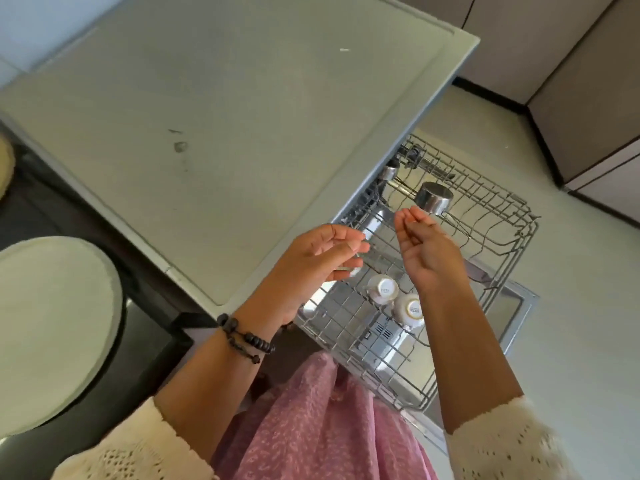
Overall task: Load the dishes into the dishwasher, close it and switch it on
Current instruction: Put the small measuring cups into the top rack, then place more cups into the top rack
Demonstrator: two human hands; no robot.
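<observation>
Head view, looking down. The grey wire upper rack [460,271] of the dishwasher is pulled out from under the pale grey-green countertop [214,133], above the open stainless door [509,317]. Both bare hands hang over the rack, touching nothing in it.

The left hand [322,258] reaches in from the lower left, forearm angled up and to the right, a black beaded bracelet [242,336] round the wrist. Its fingers are loosely curled with their tips pointing right; a small pale object shows just at the fingertips, too blurred to tell whether it is pinched.

The right hand [424,247] rises from the lower right with the palm turned towards the camera, fingers relaxed and bent inward, holding nothing.

In the rack, two small white ceramic cups [396,299] sit upside down side by side below the right wrist. A round stainless steel cup [433,198] lies inverted just beyond the right fingertips, and a second steel vessel [389,172] stands near the counter edge.

A round pale plate [52,327] rests at the lower left, well apart from the rack.
</observation>
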